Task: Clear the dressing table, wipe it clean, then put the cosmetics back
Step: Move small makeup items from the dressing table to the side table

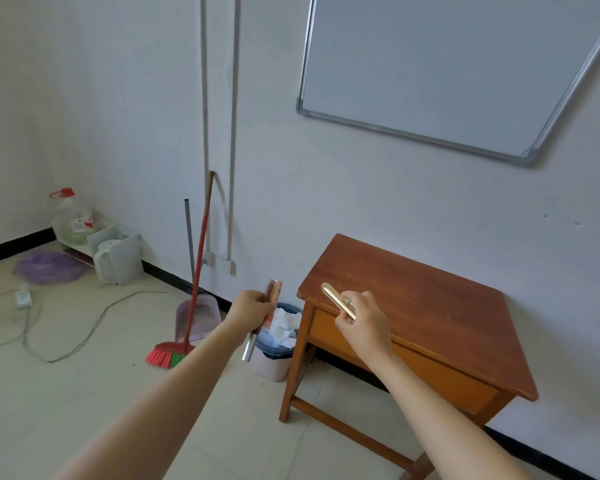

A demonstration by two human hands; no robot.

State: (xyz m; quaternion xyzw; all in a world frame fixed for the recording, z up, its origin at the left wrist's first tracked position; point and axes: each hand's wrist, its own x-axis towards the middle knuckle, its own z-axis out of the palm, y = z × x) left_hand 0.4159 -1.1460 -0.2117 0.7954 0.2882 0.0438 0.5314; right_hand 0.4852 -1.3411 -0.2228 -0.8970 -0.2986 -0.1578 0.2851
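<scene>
My left fingers clasp the pink tube, right fingers the gold tube; either may roll off the bench's 9 o'clock edge.

table front open – bin, broom on L, wall behind

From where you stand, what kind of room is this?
Probably a plain spare or office room: a whiteboard hangs on the wall above a wooden table, and a broom and dustpan lean beside a waste bin.
</scene>
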